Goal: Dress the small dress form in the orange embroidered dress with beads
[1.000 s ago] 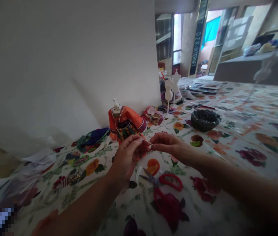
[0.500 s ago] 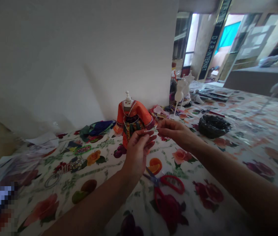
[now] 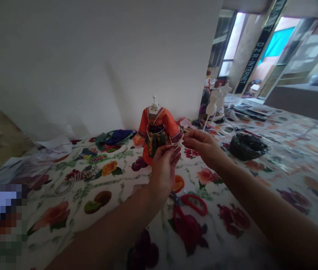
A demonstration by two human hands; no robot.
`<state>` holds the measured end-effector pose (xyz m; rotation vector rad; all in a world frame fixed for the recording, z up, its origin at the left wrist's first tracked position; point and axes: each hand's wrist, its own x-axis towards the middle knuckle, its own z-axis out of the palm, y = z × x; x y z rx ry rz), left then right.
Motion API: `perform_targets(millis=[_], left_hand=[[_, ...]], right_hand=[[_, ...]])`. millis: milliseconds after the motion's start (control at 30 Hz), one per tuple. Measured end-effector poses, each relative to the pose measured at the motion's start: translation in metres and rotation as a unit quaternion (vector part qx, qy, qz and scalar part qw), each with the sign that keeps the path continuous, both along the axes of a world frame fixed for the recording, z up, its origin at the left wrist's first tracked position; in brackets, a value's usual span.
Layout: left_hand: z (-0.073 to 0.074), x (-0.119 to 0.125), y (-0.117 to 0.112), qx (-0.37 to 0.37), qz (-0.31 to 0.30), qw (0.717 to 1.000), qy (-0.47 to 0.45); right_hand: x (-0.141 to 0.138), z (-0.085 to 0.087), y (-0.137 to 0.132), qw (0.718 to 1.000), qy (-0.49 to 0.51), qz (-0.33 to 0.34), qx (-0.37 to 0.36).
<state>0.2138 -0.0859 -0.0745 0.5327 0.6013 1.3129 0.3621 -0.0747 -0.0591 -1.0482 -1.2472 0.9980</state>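
Pale grey wall (image 3: 91,56) rises behind my white tablecloth (image 3: 223,191) printed with fruit and flowers, and I count the hours around my left hand (image 3: 163,165). Far off toward nine o'clock lie clear plastic sheets (image 3: 24,168). Nearer on that side come a thin, pale coiled ring (image 3: 64,186), a heap of silvery beads (image 3: 90,173) and a green-edged oval patch of many-coloured beads (image 3: 97,158). At ten, against the wall, I see crumpled blue and green fabric (image 3: 116,137). Upright at twelve, just beyond my fingers, stands a small white dress form wearing an orange, bead-trimmed dress (image 3: 172,123) with a dark patterned front. My left hand pinches a short strand of tiny pale beads (image 3: 172,145) between thumb and forefinger, in front of the skirt. Open scissors with red handles (image 3: 195,204) lie at five. My right hand (image 3: 203,145), at two, has its fingertips drawn narrow; I cannot tell whether they grip anything. Bare white dress forms (image 3: 212,105) stand at one, and a black plastic-lined bowl (image 3: 248,145) sits just short of three.
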Motion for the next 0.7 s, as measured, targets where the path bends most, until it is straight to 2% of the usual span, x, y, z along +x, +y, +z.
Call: perform_targets(millis=[200, 400, 567, 700], left_hand=[[0.008, 0.003, -0.005, 0.025, 0.006, 1.000, 0.007], [0.010, -0.008, -0.016, 0.010, -0.035, 0.999, 0.039], [0.018, -0.014, -0.023, 0.020, -0.072, 0.995, 0.068], [0.029, -0.008, -0.022, 0.030, -0.068, 0.996, 0.052]], right_hand=[[-0.007, -0.004, -0.002, 0.991, 0.113, -0.004, -0.068], [-0.003, -0.006, -0.010, 0.977, 0.184, -0.013, -0.111], [0.002, -0.027, -0.025, 0.964, 0.194, 0.058, -0.170], [-0.007, -0.039, -0.036, 0.951, 0.218, 0.111, -0.189]])
